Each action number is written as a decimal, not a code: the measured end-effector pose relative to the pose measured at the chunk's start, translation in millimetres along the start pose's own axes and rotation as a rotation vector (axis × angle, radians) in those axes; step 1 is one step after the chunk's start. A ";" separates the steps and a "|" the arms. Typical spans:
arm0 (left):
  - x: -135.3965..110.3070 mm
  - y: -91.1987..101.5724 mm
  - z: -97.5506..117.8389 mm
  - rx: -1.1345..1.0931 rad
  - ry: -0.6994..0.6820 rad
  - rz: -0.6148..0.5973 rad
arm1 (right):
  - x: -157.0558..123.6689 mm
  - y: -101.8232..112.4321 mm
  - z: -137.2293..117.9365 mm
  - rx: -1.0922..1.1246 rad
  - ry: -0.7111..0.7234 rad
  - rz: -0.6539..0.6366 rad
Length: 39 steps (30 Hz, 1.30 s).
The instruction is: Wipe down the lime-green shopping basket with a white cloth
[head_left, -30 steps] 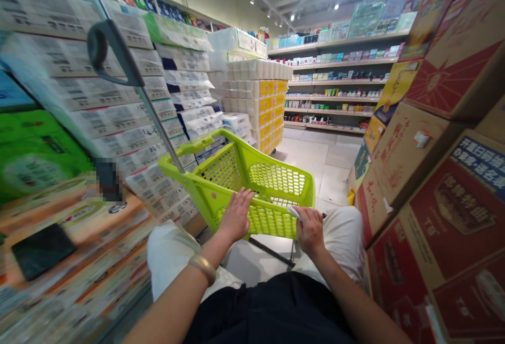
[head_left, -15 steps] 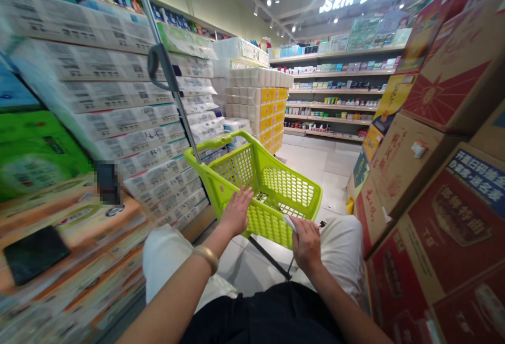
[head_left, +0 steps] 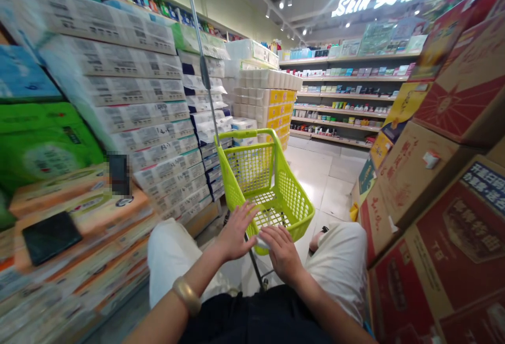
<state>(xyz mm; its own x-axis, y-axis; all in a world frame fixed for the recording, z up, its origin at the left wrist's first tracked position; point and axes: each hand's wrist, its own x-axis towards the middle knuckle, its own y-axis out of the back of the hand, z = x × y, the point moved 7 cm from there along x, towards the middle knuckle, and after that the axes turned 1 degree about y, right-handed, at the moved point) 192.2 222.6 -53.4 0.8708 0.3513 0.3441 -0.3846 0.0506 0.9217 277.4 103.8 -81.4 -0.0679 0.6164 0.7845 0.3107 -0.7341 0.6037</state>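
Observation:
A lime-green plastic shopping cart basket (head_left: 294, 196) stands between my knees, one narrow end facing me. A thin metal pole (head_left: 199, 39) with a grey clip rises from its handle side. My left hand (head_left: 236, 233) has its fingers stretched out over the near left corner of the basket; I cannot tell how firmly it touches. Beside it, at the near end, my right hand (head_left: 282, 252) is closed on a small white wipe (head_left: 263, 242), mostly hidden under the fingers. The wipe lies against or just above the basket's rim.
Stacked white tissue packs (head_left: 145, 91) line the left. A black flat object (head_left: 51, 236) and a blurred-out dark object (head_left: 119, 174) rest on orange packs (head_left: 130, 210). Cardboard cartons (head_left: 418, 175) are piled on the right. Stocked shelves (head_left: 343, 99) stand beyond the tiled floor (head_left: 331, 170).
The basket has swung round, so its narrow end now faces me instead of its long side. My right hand has moved left with the wipe, close to my left hand.

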 end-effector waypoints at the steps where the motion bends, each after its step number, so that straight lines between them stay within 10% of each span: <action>1: -6.6 -6.3 8.9 -0.013 -0.032 -0.037 | -0.6 -0.6 2.5 -0.004 0.010 -0.002; 10: -19.3 -28.5 -5.6 0.127 0.135 -0.054 | -10.0 16.2 60.7 -0.151 -0.197 0.101; 19: -12.7 -29.1 -11.9 0.177 0.197 -0.007 | 36.1 -45.6 -5.3 -0.100 -0.157 -0.009; 28: -24.4 -21.1 -22.0 0.200 0.228 -0.021 | 4.3 -5.0 26.2 -0.192 -0.201 0.080; 39: -33.1 -20.7 -13.3 0.152 0.237 -0.023 | 35.8 -42.5 -20.6 -0.138 -0.107 -0.068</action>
<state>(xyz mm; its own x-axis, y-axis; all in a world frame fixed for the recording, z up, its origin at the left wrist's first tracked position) 167.3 222.3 -86.3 0.7760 0.5612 0.2879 -0.2999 -0.0733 0.9512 242.3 151.1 -76.1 0.0187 0.6875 0.7260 0.1755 -0.7171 0.6745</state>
